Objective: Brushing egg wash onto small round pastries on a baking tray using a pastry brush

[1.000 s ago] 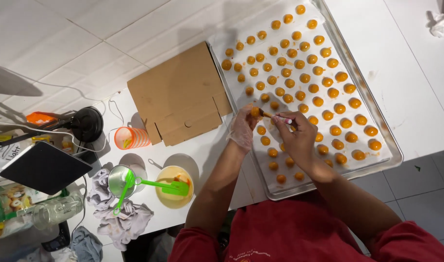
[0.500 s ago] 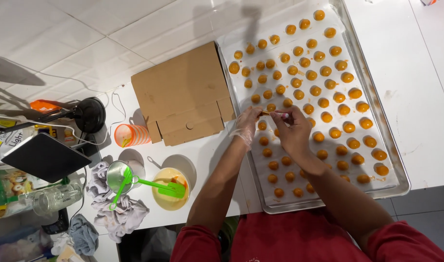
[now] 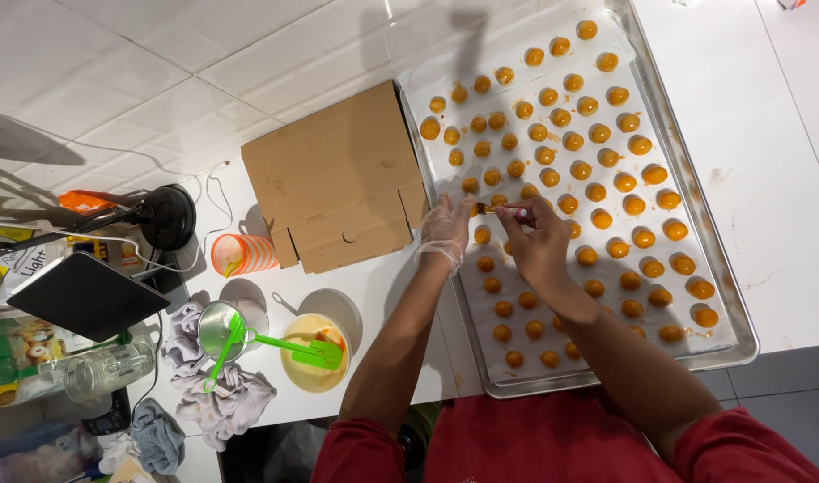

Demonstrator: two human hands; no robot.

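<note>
Many small round orange balls [image 3: 597, 191] sit in rows on white paper in the big silver metal tray [image 3: 733, 304] on the white worktop [image 3: 767, 134]. They look soft and wet, like egg yolks. The right hand [image 3: 539, 243] pinches a thin little brush [image 3: 503, 209] near the left side of the tray. The left hand [image 3: 445, 228], in a clear thin glove, curls its fingers by the brush tip at one ball there; I cannot tell if it grips that ball.

A hard push could squash a ball or roll it into the next one, since they sit close together. An arm resting low could smear the near rows.

Left of the tray lies a flat brown cardboard box [image 3: 338, 179], shut. Nearer, a yellow bowl [image 3: 313, 358] holds yellow liquid and a green spatula [image 3: 293, 347]. Beside it a small shiny metal cup [image 3: 221, 324] holds a green tool. An orange striped plastic cup [image 3: 239, 254] lies on its side; a bump could roll it.
</note>
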